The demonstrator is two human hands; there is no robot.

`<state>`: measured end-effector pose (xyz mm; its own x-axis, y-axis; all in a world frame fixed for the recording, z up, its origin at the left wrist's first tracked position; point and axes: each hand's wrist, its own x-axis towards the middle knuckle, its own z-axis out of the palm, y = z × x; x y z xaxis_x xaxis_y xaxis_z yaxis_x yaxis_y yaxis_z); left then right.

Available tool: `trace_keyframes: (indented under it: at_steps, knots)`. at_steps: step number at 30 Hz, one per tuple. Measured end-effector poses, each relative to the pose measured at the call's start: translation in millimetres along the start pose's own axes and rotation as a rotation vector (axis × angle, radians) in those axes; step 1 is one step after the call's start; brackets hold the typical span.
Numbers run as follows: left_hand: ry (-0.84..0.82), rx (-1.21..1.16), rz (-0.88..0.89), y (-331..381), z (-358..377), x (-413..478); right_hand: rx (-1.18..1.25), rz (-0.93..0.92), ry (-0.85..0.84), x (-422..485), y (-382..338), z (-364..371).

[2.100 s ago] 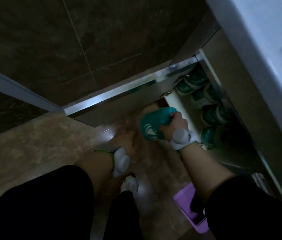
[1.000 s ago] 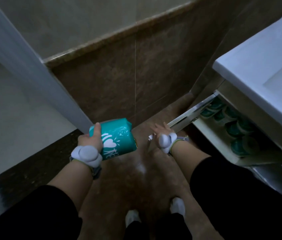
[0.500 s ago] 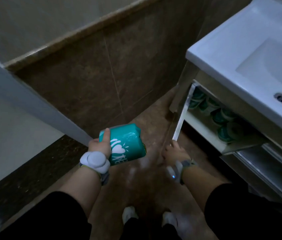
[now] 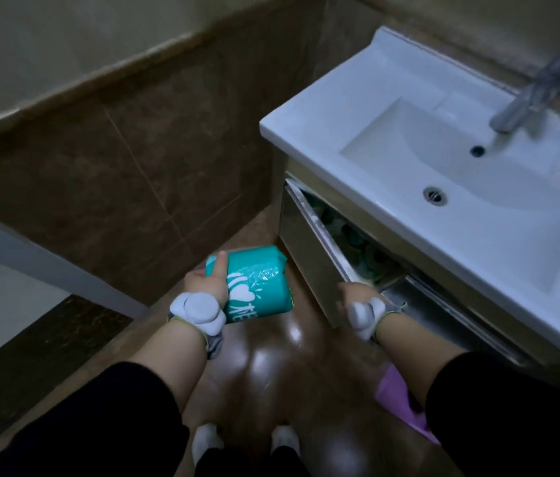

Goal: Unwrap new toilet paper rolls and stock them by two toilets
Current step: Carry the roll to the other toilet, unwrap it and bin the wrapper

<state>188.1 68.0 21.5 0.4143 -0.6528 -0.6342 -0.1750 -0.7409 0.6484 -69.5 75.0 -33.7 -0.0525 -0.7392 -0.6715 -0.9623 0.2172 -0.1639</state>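
- Teal plastic wrap covers the toilet paper roll [image 4: 254,287], which the left hand [image 4: 208,287] holds in front of the body over the glossy brown floor [image 4: 271,359]; the thumb lies pressed along the wrap's near side and the other fingers are hidden behind it.
- The right hand [image 4: 357,299] rests at the lower corner of the vanity cabinet door [image 4: 309,266]. Motion blur hides its fingers, so I cannot tell whether they are curled on the edge or simply pushing.
- What has just changed: 0.5 s ago the door stood swung out wide; now it leans near the cabinet front, leaving only a narrow gap. More teal rolls [image 4: 354,235] show dimly through that gap, under the white sink [image 4: 409,160].
- Against the frame 2.1 s ago, the roll has passed from the right hand, then down at the cabinet shelf, to the left, and the view has risen to take in the basin and tap [image 4: 526,94].
- My reading: 1 roll is fetched and the cupboard is being shut. The wrap is unopened, so unwrapping and stocking both toilets are not yet done.
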Motion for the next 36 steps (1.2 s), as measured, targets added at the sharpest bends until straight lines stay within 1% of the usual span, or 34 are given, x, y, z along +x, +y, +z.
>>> trace_keyframes:
  at_steps: [4, 6, 8, 10, 11, 12, 14, 17, 18, 19, 22, 24, 27, 31, 33, 36]
  knots:
    - [0.018, -0.075, -0.008, 11, -19, -30, 0.225, -0.193, 0.208, -30, -54, -23]
    - [0.048, -0.132, 0.007, 14, -45, -38, 0.387, -0.300, 0.227, -50, -95, -37]
    - [0.083, -0.167, 0.012, 16, -71, -42, 0.497, -0.382, 0.178, -69, -132, -49]
    - [0.132, -0.209, 0.007, 12, -110, -46, 0.505, -0.452, 0.149, -86, -174, -56]
    - [0.132, -0.197, 0.006, 13, -114, -48, 0.509, -0.446, 0.147, -88, -178, -56]
    - [0.150, -0.210, -0.004, 10, -132, -50, 0.489, -0.477, 0.134, -94, -196, -57]
    - [0.194, -0.273, 0.000, 0, -177, -52, 0.471, -0.541, 0.096, -107, -239, -53]
    - [0.285, -0.373, -0.006, -20, -251, -51, 0.433, -0.653, 0.093, -130, -315, -41]
    - [0.330, -0.451, -0.009, -39, -300, -49, 0.398, -0.709, 0.068, -146, -368, -29]
    - [0.327, -0.471, 0.004, -42, -310, -49, 0.404, -0.710, 0.068, -148, -380, -26]
    - [0.402, -0.566, 0.024, -81, -403, -42, 0.356, -0.824, 0.059, -178, -476, 7]
    - [0.427, -0.640, 0.048, -101, -463, -38, 0.388, -0.879, 0.067, -198, -532, 31]
    - [0.519, -0.728, 0.087, -140, -572, -28, 0.441, -0.936, -0.008, -238, -632, 75]
    - [0.543, -0.773, 0.113, -155, -655, -15, 0.501, -0.983, -0.029, -265, -713, 96]
    - [0.552, -0.776, 0.122, -155, -683, -3, 0.511, -1.000, -0.024, -268, -743, 97]
    - [0.519, -0.776, 0.136, -143, -722, 26, 0.517, -1.000, -0.003, -262, -793, 87]
